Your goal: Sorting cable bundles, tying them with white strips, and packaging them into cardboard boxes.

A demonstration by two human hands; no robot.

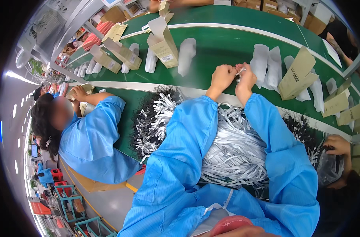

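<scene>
Closest to you, a heap of flat pale straps [235, 158] lies between your blue sleeves [176, 146], with dark-ended bunches [142, 126] fanning out to the left. Past the white rail [180, 88], here are your hands, together above the green surface [223, 45]. Your right hand [246, 81] is closed to a pinch on a small pale strip [241, 71], right between the two sets of fingertips. Your left hand [222, 80] is curled nearly closed just beside it; whether it grips the strip too, you can't tell from here.

That strip looks light and limp, probably a little slick, hard to break but easy to twist. Fingertips near an end should suit it best, held flat.

Just right of your hands lie white wrapped parcels [260, 63], then an open tan carton [297, 77]; over to the left, another wrapped parcel [187, 55] and another open carton [163, 45]. On your left a co-worker [95, 138] in blue bends over the work; at far right, another person's hand [338, 145] is by a clear bag [330, 168]. Farther off, teal frames [71, 205] stand on the grey floor.
</scene>
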